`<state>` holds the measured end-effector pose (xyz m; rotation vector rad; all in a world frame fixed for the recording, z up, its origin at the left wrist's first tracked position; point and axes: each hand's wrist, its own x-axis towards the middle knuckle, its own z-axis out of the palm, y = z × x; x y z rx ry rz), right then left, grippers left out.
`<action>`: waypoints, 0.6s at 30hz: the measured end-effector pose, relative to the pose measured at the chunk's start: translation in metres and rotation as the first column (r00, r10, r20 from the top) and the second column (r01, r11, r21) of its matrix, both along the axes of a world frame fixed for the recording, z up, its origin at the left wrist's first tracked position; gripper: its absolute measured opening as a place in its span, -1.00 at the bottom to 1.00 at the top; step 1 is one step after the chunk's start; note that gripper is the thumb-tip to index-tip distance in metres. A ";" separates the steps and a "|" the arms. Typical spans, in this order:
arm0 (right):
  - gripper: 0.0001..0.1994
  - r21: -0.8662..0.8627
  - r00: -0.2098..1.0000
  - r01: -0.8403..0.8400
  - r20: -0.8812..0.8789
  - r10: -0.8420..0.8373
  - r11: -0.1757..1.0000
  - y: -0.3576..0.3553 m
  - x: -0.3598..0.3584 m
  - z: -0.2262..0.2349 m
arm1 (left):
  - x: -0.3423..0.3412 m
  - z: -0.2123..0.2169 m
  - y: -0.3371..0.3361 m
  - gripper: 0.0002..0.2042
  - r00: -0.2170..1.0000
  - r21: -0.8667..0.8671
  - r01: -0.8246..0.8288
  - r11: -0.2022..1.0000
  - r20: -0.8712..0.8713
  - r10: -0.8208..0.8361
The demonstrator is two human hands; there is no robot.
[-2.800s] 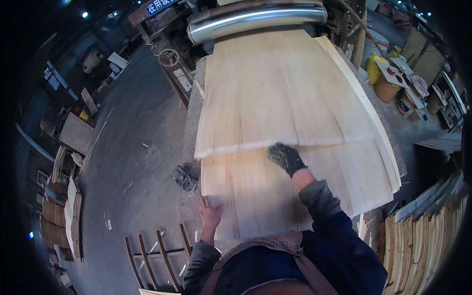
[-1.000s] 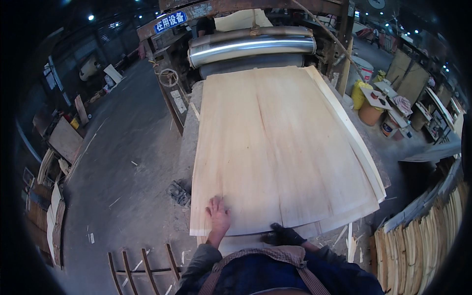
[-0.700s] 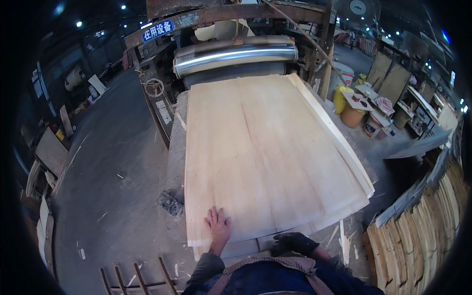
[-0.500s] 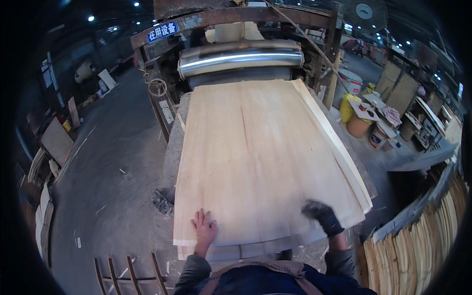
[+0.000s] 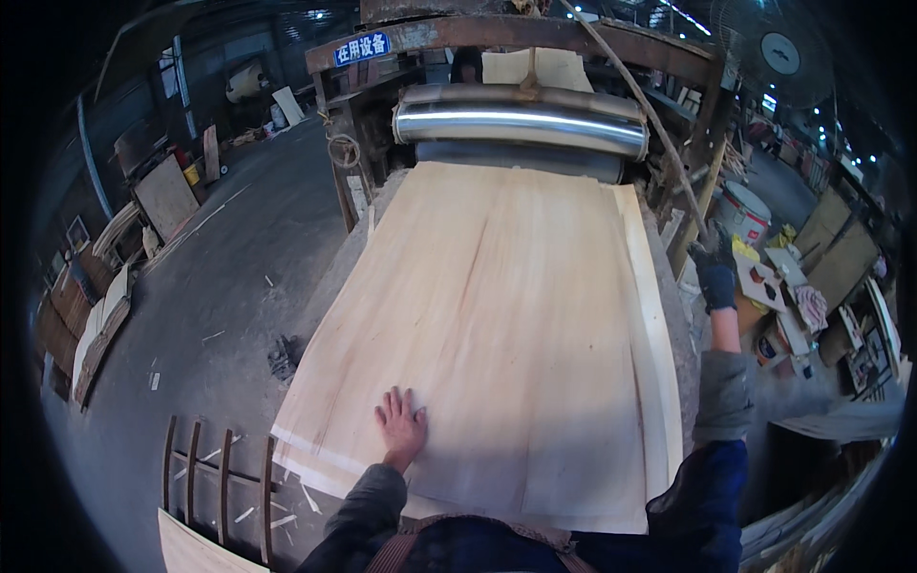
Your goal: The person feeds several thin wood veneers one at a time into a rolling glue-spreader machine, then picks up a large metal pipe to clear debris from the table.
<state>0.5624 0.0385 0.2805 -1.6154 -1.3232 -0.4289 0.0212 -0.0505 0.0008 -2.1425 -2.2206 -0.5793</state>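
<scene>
Bare left hand (image 5: pixel 401 423) flat on veneer sheet (image 5: pixel 497 325); gloved right hand (image 5: pixel 715 279) aside.

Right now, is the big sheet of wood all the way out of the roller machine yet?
Not yet. Most of the veneer sheet lies flat on the stack, but its far edge still sits at the steel roller. The bare left hand presses flat on the near end; the gloved right hand reaches off past the right edge. Pulling it clear looks left.

Veneer workshop: my roller machine (image 5: pixel 521 119), wide veneer sheet (image 5: pixel 506 325), stacked boards (image 5: pixel 91 320), concrete floor (image 5: pixel 220 286).
</scene>
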 end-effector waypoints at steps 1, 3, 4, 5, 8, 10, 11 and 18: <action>-0.39 0.020 0.998 0.016 0.056 -0.017 1.000 0.018 0.023 0.001 | 0.004 0.001 0.000 -0.49 1.000 0.025 0.005 1.000 -0.016 -0.005; -0.35 -0.059 0.995 0.057 0.088 -0.052 0.997 0.052 0.039 0.006 | 0.006 0.004 -0.003 -0.49 1.000 0.027 -0.013 1.000 -0.019 0.013; -0.34 -0.104 0.997 0.065 0.054 -0.060 0.992 0.065 0.041 0.009 | 0.007 0.004 -0.004 -0.50 0.999 0.034 -0.023 0.999 -0.029 0.024; -0.33 -0.154 0.998 0.065 0.017 -0.063 0.986 0.079 0.040 0.012 | 0.007 0.005 -0.006 -0.50 0.998 0.036 -0.039 0.999 -0.043 0.041; -0.33 -0.264 0.994 0.091 -0.037 -0.104 0.960 0.112 0.057 0.017 | 0.012 0.013 -0.007 -0.50 0.999 0.021 -0.038 0.999 -0.022 0.039; -0.35 -0.324 0.990 0.044 -0.114 -0.085 0.945 0.127 0.069 0.018 | 0.016 0.014 -0.005 -0.51 0.999 0.026 -0.037 0.999 -0.016 0.038; -0.35 -0.372 0.985 0.056 -0.131 -0.112 0.927 0.134 0.069 0.017 | 0.015 0.014 -0.004 -0.51 0.999 0.028 -0.037 0.999 -0.017 0.037; -0.48 -0.408 0.981 0.133 -0.073 -0.177 0.903 0.162 0.062 0.008 | 0.014 0.021 -0.009 -0.52 0.998 0.048 -0.050 0.998 -0.037 0.051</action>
